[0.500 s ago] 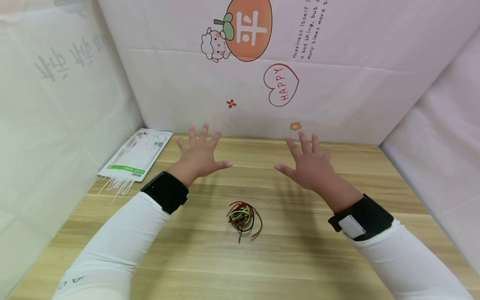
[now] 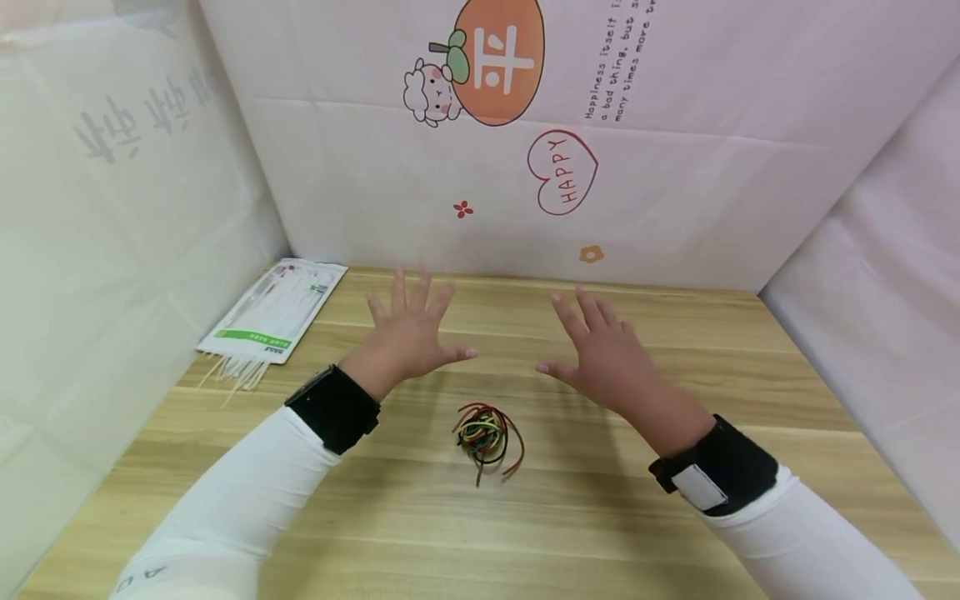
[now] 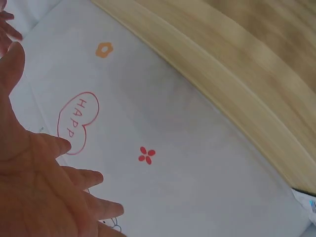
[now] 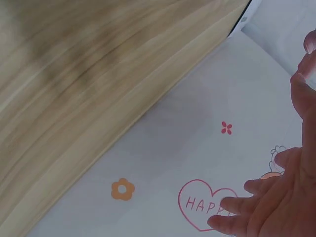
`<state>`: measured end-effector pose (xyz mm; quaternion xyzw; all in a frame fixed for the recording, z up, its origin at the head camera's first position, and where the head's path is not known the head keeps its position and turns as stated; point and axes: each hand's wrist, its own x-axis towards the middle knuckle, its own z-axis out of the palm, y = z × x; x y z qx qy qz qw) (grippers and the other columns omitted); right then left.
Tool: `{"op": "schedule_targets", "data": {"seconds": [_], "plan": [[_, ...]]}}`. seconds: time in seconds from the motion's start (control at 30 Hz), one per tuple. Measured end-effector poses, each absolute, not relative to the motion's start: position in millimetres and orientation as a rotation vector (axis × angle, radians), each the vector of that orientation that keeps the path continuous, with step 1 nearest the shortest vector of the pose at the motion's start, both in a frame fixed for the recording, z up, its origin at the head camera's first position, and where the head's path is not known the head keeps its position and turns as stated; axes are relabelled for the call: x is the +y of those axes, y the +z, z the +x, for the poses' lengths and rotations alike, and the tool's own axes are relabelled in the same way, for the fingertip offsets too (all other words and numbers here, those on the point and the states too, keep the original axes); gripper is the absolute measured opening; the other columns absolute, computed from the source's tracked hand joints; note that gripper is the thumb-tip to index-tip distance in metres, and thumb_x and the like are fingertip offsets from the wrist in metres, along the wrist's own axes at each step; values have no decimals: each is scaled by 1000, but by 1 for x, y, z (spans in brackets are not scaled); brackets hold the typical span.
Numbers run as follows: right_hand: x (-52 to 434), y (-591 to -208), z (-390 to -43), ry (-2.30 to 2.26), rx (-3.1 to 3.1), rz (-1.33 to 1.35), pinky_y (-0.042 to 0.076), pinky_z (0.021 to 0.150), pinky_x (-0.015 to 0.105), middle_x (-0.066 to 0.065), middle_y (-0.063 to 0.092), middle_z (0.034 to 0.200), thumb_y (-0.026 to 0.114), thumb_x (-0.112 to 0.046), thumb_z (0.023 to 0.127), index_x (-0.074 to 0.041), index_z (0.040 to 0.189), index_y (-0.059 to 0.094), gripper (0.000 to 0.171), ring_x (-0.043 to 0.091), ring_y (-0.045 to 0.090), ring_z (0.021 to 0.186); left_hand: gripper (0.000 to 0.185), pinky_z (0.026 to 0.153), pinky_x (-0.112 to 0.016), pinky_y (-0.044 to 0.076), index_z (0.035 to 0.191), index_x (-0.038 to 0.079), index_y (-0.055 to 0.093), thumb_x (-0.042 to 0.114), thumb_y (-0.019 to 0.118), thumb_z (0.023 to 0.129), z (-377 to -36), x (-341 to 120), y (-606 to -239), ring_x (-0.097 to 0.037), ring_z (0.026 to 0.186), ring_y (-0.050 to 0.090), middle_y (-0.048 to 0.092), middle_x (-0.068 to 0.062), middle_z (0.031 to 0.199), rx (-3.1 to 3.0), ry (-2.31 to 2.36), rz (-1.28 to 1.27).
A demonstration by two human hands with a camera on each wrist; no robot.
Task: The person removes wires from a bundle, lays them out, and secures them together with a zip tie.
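Note:
A small tangle of coloured rubber bands [image 2: 487, 437], red, yellow, green and black, lies on the wooden table [image 2: 585, 517] near the middle. Both hands hover above the table behind it, palms down, fingers spread and holding nothing. My left hand [image 2: 411, 332] is up and to the left of the bands, my right hand [image 2: 600, 350] up and to the right. The left wrist view shows the left hand [image 3: 34, 182] with splayed fingers against the printed white wall. The right hand [image 4: 281, 207] shows the same way in the right wrist view.
A flat plastic packet [image 2: 273, 310] with a green stripe lies at the table's far left corner, thin white strips sticking out of its near end. White printed sheets [image 2: 675, 150] wall the table at the back and on both sides.
Both hands have drawn back towards me and closer together, lower over the table. Their fingers stay spread. The rubber bands and packet have not moved.

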<state>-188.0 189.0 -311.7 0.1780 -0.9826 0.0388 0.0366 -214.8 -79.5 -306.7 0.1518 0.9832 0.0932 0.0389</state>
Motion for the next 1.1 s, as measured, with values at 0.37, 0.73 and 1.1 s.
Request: {"op": "schedule_targets", "data": {"seconds": [0.37,0.73,1.1], "plan": [[177,-330,-164,282,-3002,579,51,84,49,23,56,129,67,-37,90,-4,147,37,72,38,61,109,100,109,-48,34,155,10,16,61,64,83,-197,-60,-339,-34,139,33,30,-19,154,2853,482,666],[169,-360,-142,336,-2719,783,56,69,36,8,72,92,77,-7,80,-5,99,73,20,22,70,83,102,114,-42,25,150,-4,21,53,71,82,-195,-42,-368,-33,143,24,25,-22,155,2689,730,626],[164,-370,-128,366,-2771,758,55,67,33,6,72,88,77,-5,79,-4,94,73,16,20,69,78,102,109,-41,34,149,-3,26,56,72,79,-191,-30,-390,-32,138,35,35,-22,149,2713,665,657]]}}
